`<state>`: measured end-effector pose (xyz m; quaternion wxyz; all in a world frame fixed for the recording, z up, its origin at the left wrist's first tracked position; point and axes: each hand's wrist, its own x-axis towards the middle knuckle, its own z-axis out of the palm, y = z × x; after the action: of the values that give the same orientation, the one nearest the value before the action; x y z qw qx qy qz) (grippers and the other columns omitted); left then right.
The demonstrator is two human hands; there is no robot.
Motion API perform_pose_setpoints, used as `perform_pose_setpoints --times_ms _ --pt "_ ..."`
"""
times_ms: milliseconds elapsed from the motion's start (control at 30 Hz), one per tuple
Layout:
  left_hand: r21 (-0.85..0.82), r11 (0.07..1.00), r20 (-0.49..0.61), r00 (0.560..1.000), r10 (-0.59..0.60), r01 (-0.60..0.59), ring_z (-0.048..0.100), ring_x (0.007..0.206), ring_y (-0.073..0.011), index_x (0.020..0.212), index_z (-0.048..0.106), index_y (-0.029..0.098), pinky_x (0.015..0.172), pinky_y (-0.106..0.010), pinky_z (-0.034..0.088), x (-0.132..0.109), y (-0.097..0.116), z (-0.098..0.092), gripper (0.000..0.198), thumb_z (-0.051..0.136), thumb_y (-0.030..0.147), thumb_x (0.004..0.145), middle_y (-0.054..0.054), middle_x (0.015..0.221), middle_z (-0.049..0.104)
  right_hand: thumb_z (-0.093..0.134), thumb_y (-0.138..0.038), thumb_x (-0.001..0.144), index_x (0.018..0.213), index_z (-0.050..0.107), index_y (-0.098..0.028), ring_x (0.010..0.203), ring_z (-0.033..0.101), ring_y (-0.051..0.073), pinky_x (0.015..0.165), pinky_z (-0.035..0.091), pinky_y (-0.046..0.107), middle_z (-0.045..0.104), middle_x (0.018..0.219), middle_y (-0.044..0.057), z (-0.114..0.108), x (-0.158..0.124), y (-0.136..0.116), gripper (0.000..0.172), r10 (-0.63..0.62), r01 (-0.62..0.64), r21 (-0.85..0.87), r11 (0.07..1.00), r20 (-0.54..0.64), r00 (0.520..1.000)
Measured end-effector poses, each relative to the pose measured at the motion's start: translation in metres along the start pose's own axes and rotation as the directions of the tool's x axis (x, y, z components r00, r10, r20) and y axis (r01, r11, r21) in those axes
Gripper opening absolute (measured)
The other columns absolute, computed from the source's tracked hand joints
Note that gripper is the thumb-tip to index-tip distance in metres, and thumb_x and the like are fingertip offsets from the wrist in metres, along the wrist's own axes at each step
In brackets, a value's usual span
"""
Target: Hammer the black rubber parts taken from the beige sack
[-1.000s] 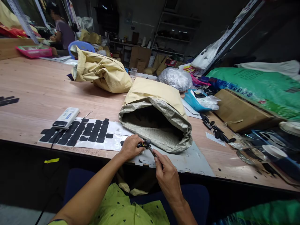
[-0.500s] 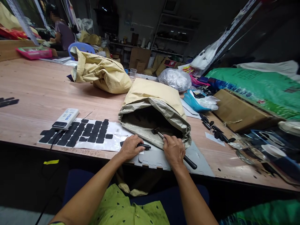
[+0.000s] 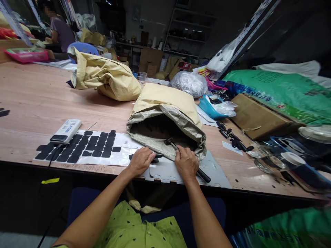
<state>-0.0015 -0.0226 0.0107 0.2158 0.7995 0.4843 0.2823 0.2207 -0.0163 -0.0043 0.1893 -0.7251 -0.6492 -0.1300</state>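
Closed around a slender metal-shafted tool with a black handle (image 3: 204,175), the person's right hand (image 3: 186,163) grips it partway along; the left hand (image 3: 141,160) pinches a narrow black piece (image 3: 158,156), most of it hidden by the fingers. That piece lies to the left of the right hand, its visible end pointing right, toward it. The tool slants from near right to far left, its dark head over the mouth of a pale yellow paper sack with a grey woven lining (image 3: 165,96), just beyond both hands.

Beneath the hands, a flat grey sheet (image 3: 216,168) covers the near edge of a light wooden table (image 3: 108,112). Farther left, a white boxy device with a dark display (image 3: 66,131) rests on a white sheet of black rounded patches (image 3: 122,146). On the right stands a brown cardboard box (image 3: 256,115). The room behind is dim, with a co-worker (image 3: 62,34) at far left.
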Motion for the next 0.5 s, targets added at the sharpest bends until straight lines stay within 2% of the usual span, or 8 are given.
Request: perform_pose_setpoints --times_ms 100,200,267,333,367,433,467,500 --pt "-0.057 0.997 -0.051 0.998 0.041 -0.044 0.054 0.078 -0.0167 0.090 0.060 0.019 0.073 -0.031 0.042 -0.011 0.010 -0.007 0.034 0.033 0.037 0.101 -0.004 0.086 0.060 0.053 -0.023 0.091 0.114 0.068 -0.023 0.081 0.045 0.017 0.071 0.026 0.031 0.060 0.090 0.005 -0.001 0.000 -0.001 0.028 0.000 0.000 -0.001 1.000 0.001 1.000" --pt "-0.069 0.983 -0.066 0.984 0.166 -0.171 0.057 0.082 -0.0192 0.105 0.060 0.019 0.076 -0.034 0.043 -0.040 0.022 -0.006 0.031 0.036 0.039 0.099 -0.007 0.091 0.064 0.052 -0.024 0.091 0.114 0.068 -0.023 0.081 0.045 0.017 0.072 0.026 0.031 0.060 0.090 0.005 -0.001 0.000 0.000 0.028 0.000 0.000 0.002 1.000 -0.004 1.000" --pt "-0.102 0.963 -0.010 0.968 0.249 -0.249 0.059 0.081 -0.0205 0.107 0.060 0.020 0.077 -0.036 0.044 -0.066 0.028 0.002 0.031 0.039 0.040 0.097 -0.008 0.088 0.066 0.052 -0.024 0.091 0.113 0.068 -0.023 0.081 0.045 0.017 0.072 0.026 0.031 0.060 0.090 0.005 0.000 0.000 0.000 0.028 -0.001 0.001 0.007 1.000 -0.006 1.000" --pt "-0.165 0.951 0.109 0.954 0.280 -0.260 0.061 0.078 -0.0201 0.106 0.062 0.021 0.078 -0.035 0.045 -0.093 0.027 0.017 0.030 0.042 0.040 0.096 -0.008 0.084 0.067 0.052 -0.024 0.090 0.113 0.068 -0.023 0.081 0.045 0.018 0.072 0.026 0.031 0.060 0.090 0.005 0.000 0.000 0.000 0.027 0.002 -0.002 0.015 1.000 -0.003 1.000" --pt "-0.195 0.958 0.175 0.953 0.247 -0.212 0.062 0.078 -0.0196 0.105 0.063 0.021 0.078 -0.034 0.046 -0.105 0.024 0.027 0.030 0.042 0.041 0.096 -0.007 0.083 0.067 0.052 -0.024 0.090 0.112 0.068 -0.023 0.081 0.045 0.018 0.072 0.026 0.031 0.060 0.090 0.006 0.000 0.000 0.000 0.027 0.004 -0.004 0.018 1.000 -0.003 1.000" --pt "-0.203 0.979 0.297 0.954 0.033 0.029 0.065 0.081 -0.0194 0.104 0.063 0.023 0.077 -0.030 0.048 -0.124 0.012 0.049 0.032 0.040 0.043 0.096 -0.006 0.088 0.070 0.052 -0.024 0.090 0.112 0.068 -0.023 0.081 0.045 0.018 0.072 0.026 0.031 0.060 0.090 0.006 0.000 0.000 -0.001 0.027 0.005 -0.005 0.020 1.000 -0.004 1.000" --pt "-0.154 0.968 0.351 0.927 -0.133 0.197 0.066 0.083 -0.0202 0.103 0.064 0.023 0.076 -0.030 0.048 -0.131 0.004 0.059 0.034 0.039 0.044 0.096 -0.005 0.088 0.071 0.052 -0.024 0.091 0.112 0.068 -0.023 0.081 0.045 0.017 0.072 0.026 0.031 0.060 0.090 0.005 0.000 0.000 -0.001 0.027 0.006 -0.006 0.018 1.000 -0.007 1.000" --pt "-0.076 0.936 0.400 0.870 -0.288 0.344 0.067 0.085 -0.0219 0.100 0.066 0.024 0.076 -0.030 0.049 -0.136 -0.005 0.068 0.036 0.038 0.046 0.095 -0.006 0.088 0.072 0.052 -0.024 0.091 0.112 0.068 -0.023 0.081 0.045 0.017 0.072 0.026 0.031 0.060 0.090 0.005 0.001 0.000 -0.001 0.027 0.005 -0.004 0.015 1.000 -0.010 1.000"
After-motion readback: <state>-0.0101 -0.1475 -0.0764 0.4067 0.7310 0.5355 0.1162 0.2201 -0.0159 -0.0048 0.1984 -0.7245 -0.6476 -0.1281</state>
